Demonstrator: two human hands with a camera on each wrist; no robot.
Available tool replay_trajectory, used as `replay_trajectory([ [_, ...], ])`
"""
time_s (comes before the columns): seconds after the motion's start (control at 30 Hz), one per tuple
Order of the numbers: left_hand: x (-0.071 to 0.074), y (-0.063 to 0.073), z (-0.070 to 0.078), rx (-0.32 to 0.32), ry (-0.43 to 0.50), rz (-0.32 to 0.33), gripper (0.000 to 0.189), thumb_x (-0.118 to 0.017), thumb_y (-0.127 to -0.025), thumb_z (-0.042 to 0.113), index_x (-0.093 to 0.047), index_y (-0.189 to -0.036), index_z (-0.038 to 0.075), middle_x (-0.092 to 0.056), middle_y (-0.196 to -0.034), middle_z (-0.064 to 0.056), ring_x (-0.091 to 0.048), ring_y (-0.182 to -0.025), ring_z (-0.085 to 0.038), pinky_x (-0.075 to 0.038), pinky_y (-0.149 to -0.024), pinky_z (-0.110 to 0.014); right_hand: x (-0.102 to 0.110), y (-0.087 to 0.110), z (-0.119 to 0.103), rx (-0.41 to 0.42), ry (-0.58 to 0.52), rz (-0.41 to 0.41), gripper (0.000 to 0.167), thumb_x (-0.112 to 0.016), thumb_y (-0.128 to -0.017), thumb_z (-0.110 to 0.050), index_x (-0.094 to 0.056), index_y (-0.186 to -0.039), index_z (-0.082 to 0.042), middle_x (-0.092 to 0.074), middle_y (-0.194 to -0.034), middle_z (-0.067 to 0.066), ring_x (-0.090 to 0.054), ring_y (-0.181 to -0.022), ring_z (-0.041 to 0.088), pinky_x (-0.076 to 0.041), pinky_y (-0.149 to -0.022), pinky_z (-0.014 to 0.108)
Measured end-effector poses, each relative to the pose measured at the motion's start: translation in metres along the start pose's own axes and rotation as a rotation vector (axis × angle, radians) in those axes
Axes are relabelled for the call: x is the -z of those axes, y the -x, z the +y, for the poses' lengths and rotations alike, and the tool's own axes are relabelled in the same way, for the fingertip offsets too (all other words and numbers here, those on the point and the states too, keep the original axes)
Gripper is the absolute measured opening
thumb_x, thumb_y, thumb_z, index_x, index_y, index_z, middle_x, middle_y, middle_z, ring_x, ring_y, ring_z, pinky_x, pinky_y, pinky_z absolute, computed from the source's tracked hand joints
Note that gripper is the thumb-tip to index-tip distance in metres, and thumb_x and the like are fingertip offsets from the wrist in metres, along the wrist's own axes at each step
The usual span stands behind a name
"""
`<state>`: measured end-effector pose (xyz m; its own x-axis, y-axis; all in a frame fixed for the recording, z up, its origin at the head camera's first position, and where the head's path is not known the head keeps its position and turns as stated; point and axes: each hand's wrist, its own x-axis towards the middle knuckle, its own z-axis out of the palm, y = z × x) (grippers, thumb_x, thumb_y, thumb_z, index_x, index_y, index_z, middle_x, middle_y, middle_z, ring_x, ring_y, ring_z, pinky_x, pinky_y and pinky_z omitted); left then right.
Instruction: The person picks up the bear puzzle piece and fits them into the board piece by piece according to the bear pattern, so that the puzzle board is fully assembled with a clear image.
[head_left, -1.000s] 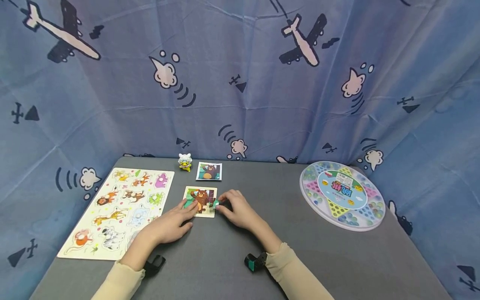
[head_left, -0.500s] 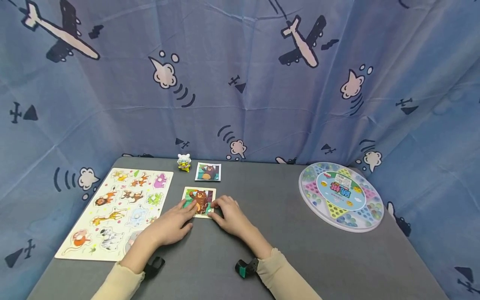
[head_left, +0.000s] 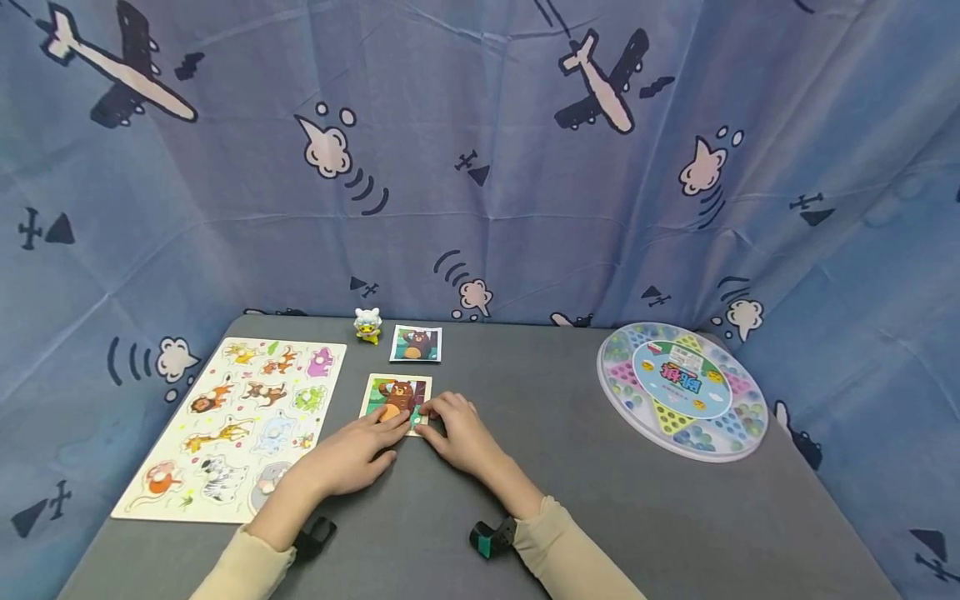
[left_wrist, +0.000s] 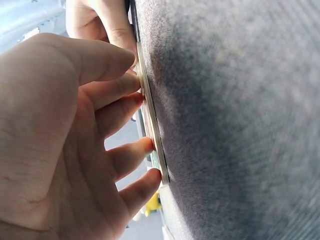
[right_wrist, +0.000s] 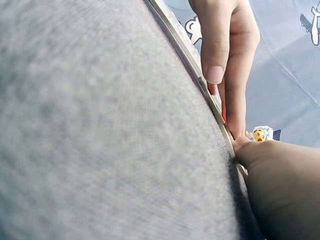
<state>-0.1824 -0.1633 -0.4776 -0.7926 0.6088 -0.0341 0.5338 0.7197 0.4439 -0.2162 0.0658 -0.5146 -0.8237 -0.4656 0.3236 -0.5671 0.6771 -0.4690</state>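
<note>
A small square bear jigsaw puzzle (head_left: 397,393) in a pale frame lies on the grey table. My left hand (head_left: 347,457) reaches over its lower part, fingers fairly straight, with fingertips pressing on the picture. At the lower right corner my right hand (head_left: 465,437) bends its thumb and index finger around a green puzzle piece (head_left: 417,422), at the board's edge. In the left wrist view, the board's thin edge (left_wrist: 159,150) lies flat under the left fingertips. The right wrist view shows the right thumb (right_wrist: 245,150) at the edge; the piece is hidden there.
Behind the puzzle lie a bear picture card (head_left: 416,343) and a small white-and-yellow figurine (head_left: 367,325). A large animal peg board (head_left: 300,400) lies to the left, a round board game (head_left: 682,392) to the right. A patterned blue curtain (head_left: 420,183) surrounds the table.
My right hand has moved left and carried the green piece from beside the puzzle into its lower right corner. The left fingers have then slid right across the picture towards that corner.
</note>
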Motion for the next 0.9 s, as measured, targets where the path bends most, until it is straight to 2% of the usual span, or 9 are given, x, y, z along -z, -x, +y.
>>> replay_trajectory([
  [0.37, 0.0012, -0.0004, 0.0004, -0.013, -0.016, 0.014, 0.051, -0.062, -0.107, 0.017, -0.054, -0.156, 0.007, -0.045, -0.166, -0.01, -0.032, -0.156, -0.047, -0.034, -0.121, -0.066, -0.0005, -0.0008, 0.0018, -0.01, -0.014, 0.012, 0.019, -0.078, -0.099, -0.025, -0.074, -0.113, -0.012, -0.065, -0.1, 0.001, -0.057, -0.091, 0.017, -0.047, -0.081, 0.037],
  [0.9, -0.0004, 0.0005, -0.0016, 0.002, 0.001, 0.002, 0.052, -0.061, -0.108, 0.02, -0.052, -0.158, 0.009, -0.042, -0.168, -0.006, -0.028, -0.158, -0.046, -0.031, -0.122, -0.067, 0.0004, 0.0008, 0.0006, -0.017, -0.04, 0.007, 0.016, -0.077, -0.1, -0.024, -0.076, -0.113, -0.014, -0.066, -0.101, 0.001, -0.057, -0.091, 0.017, -0.047, -0.082, 0.038],
])
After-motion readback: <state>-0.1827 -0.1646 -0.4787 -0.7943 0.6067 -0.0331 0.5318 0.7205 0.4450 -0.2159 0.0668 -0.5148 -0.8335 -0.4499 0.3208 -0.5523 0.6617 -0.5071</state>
